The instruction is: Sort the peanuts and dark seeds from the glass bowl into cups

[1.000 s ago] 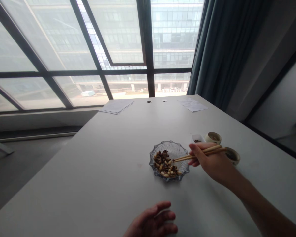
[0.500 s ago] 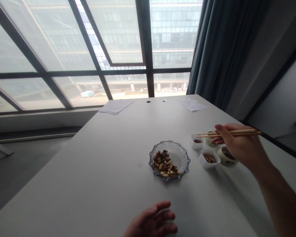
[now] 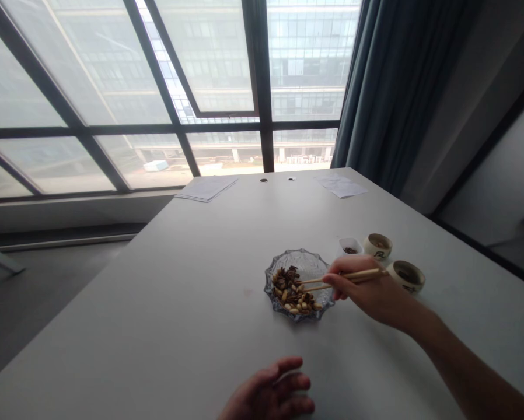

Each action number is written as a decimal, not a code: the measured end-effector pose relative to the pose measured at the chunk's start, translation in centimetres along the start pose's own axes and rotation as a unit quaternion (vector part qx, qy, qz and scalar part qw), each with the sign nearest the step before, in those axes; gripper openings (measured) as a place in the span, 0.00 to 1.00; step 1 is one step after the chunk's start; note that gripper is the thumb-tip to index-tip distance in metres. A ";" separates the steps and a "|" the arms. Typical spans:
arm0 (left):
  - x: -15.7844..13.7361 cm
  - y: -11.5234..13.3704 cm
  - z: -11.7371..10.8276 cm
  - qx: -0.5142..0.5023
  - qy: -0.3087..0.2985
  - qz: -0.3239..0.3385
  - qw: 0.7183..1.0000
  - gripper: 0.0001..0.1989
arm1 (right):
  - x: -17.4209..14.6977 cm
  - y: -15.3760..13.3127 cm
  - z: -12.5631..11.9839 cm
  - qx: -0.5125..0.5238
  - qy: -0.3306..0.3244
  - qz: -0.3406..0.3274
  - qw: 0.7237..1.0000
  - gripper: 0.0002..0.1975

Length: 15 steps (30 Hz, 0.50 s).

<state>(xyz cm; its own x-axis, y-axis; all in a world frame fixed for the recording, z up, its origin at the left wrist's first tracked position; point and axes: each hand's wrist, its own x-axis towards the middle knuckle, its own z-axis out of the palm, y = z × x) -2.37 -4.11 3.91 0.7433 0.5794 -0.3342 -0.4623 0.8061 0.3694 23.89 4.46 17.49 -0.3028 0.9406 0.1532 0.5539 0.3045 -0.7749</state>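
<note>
My right hand (image 3: 367, 291) grips a pair of wooden chopsticks (image 3: 353, 276), and their tips reach into a scalloped glass bowl (image 3: 268, 291). Mixed nuts and dark seeds (image 3: 290, 289) lie along the bowl's left and front side. Whether the tips pinch a piece is too small to tell. Below the bowl, near the lower edge of the view, my left hand (image 3: 273, 391) rests with fingers apart and holds nothing. Beyond my right hand stands a small white plastic cup (image 3: 348, 245) with dark bits in it. A second white cup is hidden behind the right hand.
Two cream ceramic cups with dark characters, the rear one (image 3: 378, 246) and the front one (image 3: 407, 277), stand to the right. Papers (image 3: 207, 188) lie at the far left of the white table (image 3: 178, 280), and another sheet (image 3: 341, 185) at the far right. Windows and a curtain (image 3: 371, 87) stand behind.
My right hand has moved left and down with the chopsticks, from above the small cups to the glass bowl. My left hand has stayed in place.
</note>
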 end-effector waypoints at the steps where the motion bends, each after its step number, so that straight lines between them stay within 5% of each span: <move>1: 0.0 0.0 0.0 0.000 0.000 0.001 1.000 0.17 | 0.1 0.1 0.3 -0.001 -0.002 -0.001 1.000 0.18; 15: 0.0 0.0 0.2 0.002 -0.002 0.002 1.000 0.16 | 0.2 0.5 0.0 0.025 0.027 0.043 0.998 0.17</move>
<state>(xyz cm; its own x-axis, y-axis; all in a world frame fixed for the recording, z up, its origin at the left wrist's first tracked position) -2.25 -4.11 4.03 0.7436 0.5821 -0.3290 -0.4633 0.8033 0.3741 24.12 4.82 17.12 -0.2139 0.9699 0.1165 0.5366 0.2163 -0.8157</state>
